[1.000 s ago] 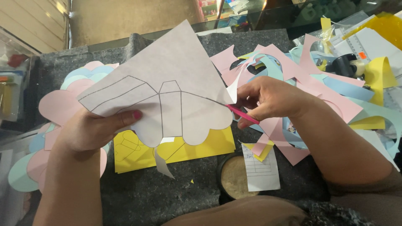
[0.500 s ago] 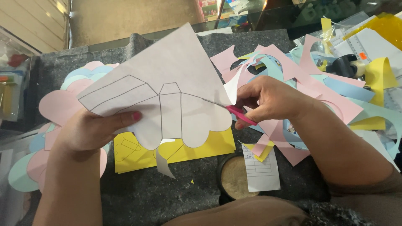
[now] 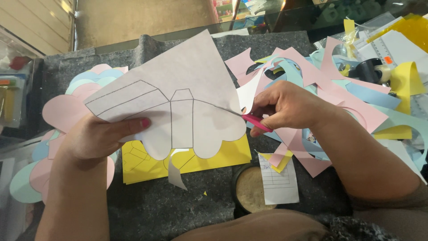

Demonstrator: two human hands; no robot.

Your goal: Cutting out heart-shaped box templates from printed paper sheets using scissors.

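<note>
Since a second ago our scissors (image 3: pixel 255 121) creep along the pencilled line; right hand (image 3: pixel 285 107) clamps their handles, left hand (image 3: pixel 100 138) pinches the light, floppy white paper template (image 3: pixel 178 89) aloft near the cut.

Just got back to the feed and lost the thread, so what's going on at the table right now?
A person is cutting paper with both hands. The left hand holds up a pale sheet with a box-like outline drawn on it and a scalloped lower edge. The right hand works pink-handled scissors at the sheet's right edge, on a drawn line. Under it, on the grey felt table, lies a yellow sheet. Pink and blue paper offcuts are piled to the right, rounded cut-outs to the left.
</note>
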